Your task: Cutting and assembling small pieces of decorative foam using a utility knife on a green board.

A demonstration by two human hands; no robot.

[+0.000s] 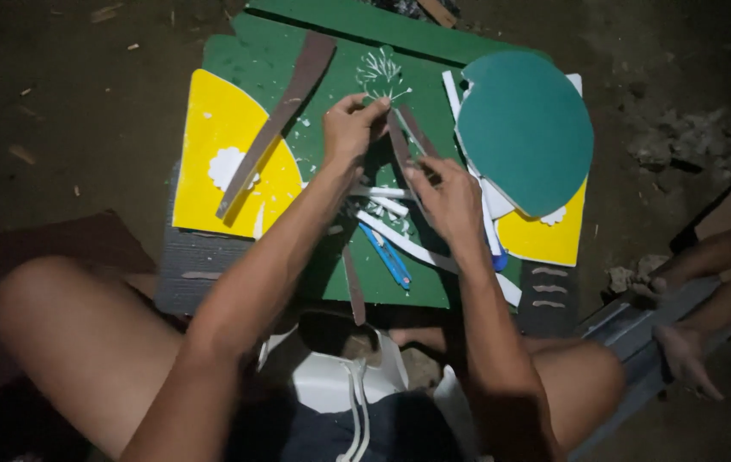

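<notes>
My left hand (350, 127) pinches the upper tip of a thin brown strip (399, 144) over a green board (331, 257), just below a white branching cut-out (381, 75). My right hand (444, 195) grips the same strip lower down, fingers curled around it. A second brown strip (419, 133) lies close beside it. Under my hands lie white strips (400, 239) and a blue-handled cutter (388, 255). Whether the strip touches the board is hidden by my fingers.
A yellow foam piece (211, 150) with a long brown strip (284, 111) across it lies at left. A teal disc (526, 128) covers white and yellow sheets (545, 235) at right. Another person's feet (682, 342) rest at far right. Dark dirt ground surrounds the board.
</notes>
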